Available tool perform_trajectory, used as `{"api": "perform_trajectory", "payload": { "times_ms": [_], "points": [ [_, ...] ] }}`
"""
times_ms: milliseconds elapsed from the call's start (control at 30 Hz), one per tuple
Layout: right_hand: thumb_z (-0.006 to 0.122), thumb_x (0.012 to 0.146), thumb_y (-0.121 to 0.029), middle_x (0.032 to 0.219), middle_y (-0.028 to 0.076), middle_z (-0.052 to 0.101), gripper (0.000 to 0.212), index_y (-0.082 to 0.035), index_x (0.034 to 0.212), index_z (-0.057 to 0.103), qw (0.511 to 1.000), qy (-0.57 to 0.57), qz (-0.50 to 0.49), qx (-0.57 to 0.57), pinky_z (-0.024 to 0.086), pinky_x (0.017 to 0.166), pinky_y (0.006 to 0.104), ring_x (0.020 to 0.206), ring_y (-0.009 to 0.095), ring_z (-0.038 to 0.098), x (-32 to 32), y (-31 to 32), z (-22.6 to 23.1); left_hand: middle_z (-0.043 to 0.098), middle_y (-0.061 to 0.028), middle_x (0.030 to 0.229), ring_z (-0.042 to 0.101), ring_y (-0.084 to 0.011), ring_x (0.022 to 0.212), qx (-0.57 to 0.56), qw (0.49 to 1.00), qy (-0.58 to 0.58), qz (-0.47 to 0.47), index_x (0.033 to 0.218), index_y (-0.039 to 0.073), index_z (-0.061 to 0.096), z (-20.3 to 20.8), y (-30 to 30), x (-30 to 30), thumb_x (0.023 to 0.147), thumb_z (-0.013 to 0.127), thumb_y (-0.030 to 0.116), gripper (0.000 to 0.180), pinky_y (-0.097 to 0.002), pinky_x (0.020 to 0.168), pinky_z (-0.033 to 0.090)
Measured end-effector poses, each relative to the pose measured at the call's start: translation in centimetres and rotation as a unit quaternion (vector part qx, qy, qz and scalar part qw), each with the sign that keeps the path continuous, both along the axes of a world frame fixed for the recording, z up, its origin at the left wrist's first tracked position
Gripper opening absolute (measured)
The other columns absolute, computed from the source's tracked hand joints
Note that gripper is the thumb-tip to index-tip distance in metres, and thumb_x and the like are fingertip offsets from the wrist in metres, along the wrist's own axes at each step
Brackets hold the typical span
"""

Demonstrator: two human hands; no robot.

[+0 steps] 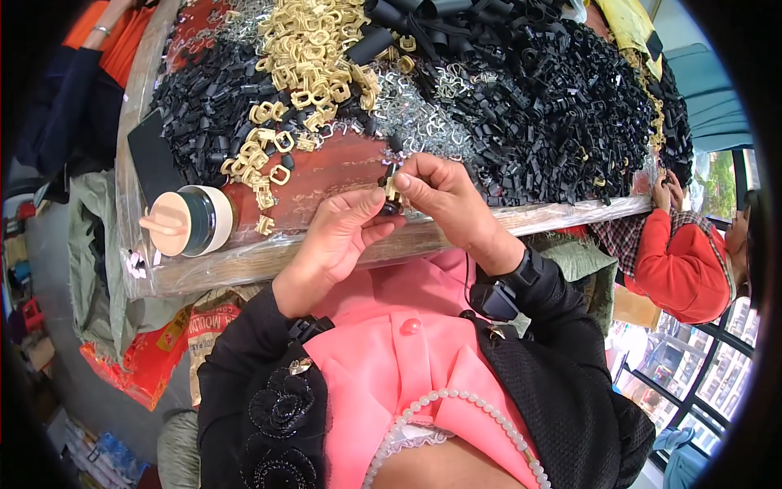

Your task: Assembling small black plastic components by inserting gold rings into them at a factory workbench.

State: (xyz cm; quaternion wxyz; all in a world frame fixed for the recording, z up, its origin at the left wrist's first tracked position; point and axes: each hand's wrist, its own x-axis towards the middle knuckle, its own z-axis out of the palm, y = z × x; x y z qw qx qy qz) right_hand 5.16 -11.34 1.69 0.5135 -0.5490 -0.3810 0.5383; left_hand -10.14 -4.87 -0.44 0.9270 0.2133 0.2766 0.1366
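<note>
Between my two hands, just over the table's near edge, is a small black plastic part with a cream piece in it [392, 189]. My left hand [334, 232] pinches it from the left, thumb against its side, fingers partly behind it. From the right, my right hand [448, 200] grips it with thumb and forefinger. Its exact kind is too small to tell. Beyond my hands lie a heap of cream plastic loops [305, 61], a pile of small shiny metal clips [419, 114] and a broad heap of black plastic pieces [554, 114].
A jar-like cup with a peach lid [169, 224] stands at the table's [318, 175] left corner, by a flat black board [152, 156]. Black tubes [371, 46] lie at the back. One person in red [680, 261] works at the right; another person's arm [85, 61] shows far left.
</note>
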Motion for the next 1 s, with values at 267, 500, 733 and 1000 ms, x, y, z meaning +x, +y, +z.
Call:
{"api": "perform_trajectory", "payload": {
  "times_ms": [267,500,733,1000],
  "points": [
    [0.054,0.082,-0.017,0.065,-0.004,0.047,0.017,-0.001,0.079,0.052,0.994,-0.056,-0.09,0.035,0.035,0.051,0.0191,0.057,0.003,0.041,-0.7,-0.9,-1.2,0.06,-0.0064,0.085,0.059,-0.0165,0.074,0.035,0.999,0.019,-0.016,0.092,0.001,0.057,0.4,0.1,0.3,0.079,0.057,0.017,0.02,-0.0212,0.065,0.048],
    [0.059,0.076,-0.011,0.067,0.003,0.05,0.014,-0.003,0.085,0.053,0.906,-0.404,-0.051,0.116,0.04,0.053,0.0262,0.059,0.014,0.05,5.2,1.2,-0.6,0.059,-0.0091,0.083,0.06,-0.0165,0.072,0.089,0.995,0.021,-0.039,0.094,-0.002,0.055,0.4,0.6,0.0,0.078,0.054,0.019,0.026,-0.0213,0.063,0.049],
    [0.056,0.073,-0.016,0.077,0.009,0.052,0.014,-0.006,0.083,0.055,0.727,-0.684,-0.053,0.003,0.042,0.058,0.0373,0.072,0.031,0.052,12.1,3.5,-1.9,0.059,-0.0102,0.082,0.06,-0.0163,0.071,0.101,0.994,0.034,-0.009,0.094,-0.004,0.054,0.5,1.2,0.6,0.077,0.053,0.02,0.029,-0.0211,0.062,0.049],
    [0.053,0.079,-0.012,0.068,0.005,0.051,0.009,-0.004,0.083,0.052,0.836,-0.529,-0.122,0.082,0.039,0.052,0.0264,0.06,0.014,0.052,11.7,2.5,-1.6,0.059,-0.0105,0.084,0.06,-0.0164,0.073,0.135,0.991,0.022,0.011,0.094,-0.003,0.054,0.7,0.8,0.1,0.078,0.054,0.02,0.028,-0.0215,0.063,0.049]
  ]
}}
